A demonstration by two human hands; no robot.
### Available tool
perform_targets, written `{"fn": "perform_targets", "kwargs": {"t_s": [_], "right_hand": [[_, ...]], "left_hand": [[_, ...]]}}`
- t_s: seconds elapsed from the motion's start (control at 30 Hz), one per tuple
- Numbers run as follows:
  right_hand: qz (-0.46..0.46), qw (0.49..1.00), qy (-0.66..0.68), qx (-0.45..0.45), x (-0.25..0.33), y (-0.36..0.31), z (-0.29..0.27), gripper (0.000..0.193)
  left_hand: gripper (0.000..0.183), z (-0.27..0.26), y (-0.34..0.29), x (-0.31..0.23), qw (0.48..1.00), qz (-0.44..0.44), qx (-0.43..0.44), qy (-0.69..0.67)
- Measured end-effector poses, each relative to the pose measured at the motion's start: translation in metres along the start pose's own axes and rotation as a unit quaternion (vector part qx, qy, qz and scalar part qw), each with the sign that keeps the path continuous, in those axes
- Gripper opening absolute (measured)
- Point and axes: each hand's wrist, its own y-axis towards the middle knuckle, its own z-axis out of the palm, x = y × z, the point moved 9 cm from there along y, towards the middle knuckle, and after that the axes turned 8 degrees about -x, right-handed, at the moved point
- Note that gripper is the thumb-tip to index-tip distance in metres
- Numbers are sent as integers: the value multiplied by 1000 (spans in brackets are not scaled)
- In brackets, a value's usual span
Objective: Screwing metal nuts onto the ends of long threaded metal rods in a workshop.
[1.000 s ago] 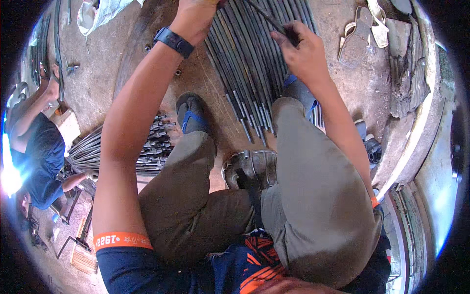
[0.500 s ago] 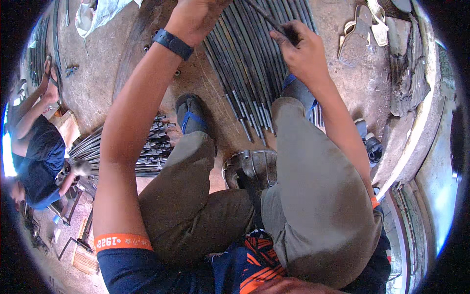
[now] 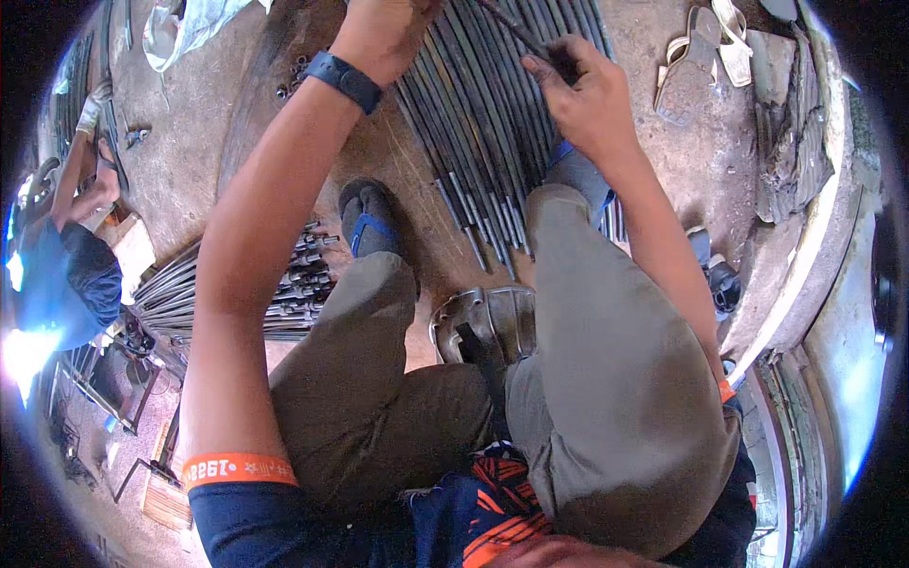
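head view: right hand (image 3: 592, 97) pinches a dark rod (image 3: 507, 24) between thumb and curled fingers, close to the rod's lower end. the rod slants up and to the left, out past the upper edge, above a fan of laid-out rods (image 3: 478, 133).

left hand (image 3: 386, 36) is at the upper edge, partly cut off, left of the fan; fingers run out of frame, so cannot tell whether they are spread, pressed together or gripping anything. dark wristwatch (image 3: 343, 82) on that wrist.

laid-out rods: side by side on the brown floor (image 3: 180, 151), lower ends uneven and closer together, several tips lighter in tone. they point toward the seated person's knees.

surroundings: small nuts (image 3: 282, 92) on the floor near the left wrist. second bundle of rods (image 3: 275, 298), with thicker end pieces, beyond the left forearm. ribbed, rounded metal piece (image 3: 485, 317) between the legs, partly covered; kind unclear. slipper with blue strap (image 3: 369, 222) on the left foot. pale-strapped sandals (image 3: 734, 43) at upper right. co-worker (image 3: 80, 275) at far left, one arm extended, blurred by glare.
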Motion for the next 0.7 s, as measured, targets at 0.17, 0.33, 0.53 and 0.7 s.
{"fn": "perform_targets", "kwargs": {"t_s": [0.17, 0.33, 0.53, 0.7], "right_hand": [[6, 1000, 7, 2, -6, 0, 0, 25], [-12, 1000, 4, -8, -1, 0, -3, 24], [7, 1000, 15, -5, -4, 0, -2, 24], [20, 1000, 5, 10, -3, -1, -2, 25]], "left_hand": [[14, 0, -3, -2, 999, -11, 26, -36], [18, 5, -7, 3, 997, -41, 8, -71], [25, -5, -3, -5, 999, -4, -2, -41], [31, -2, -2, -7, 999, 44, -28, -9]]}}
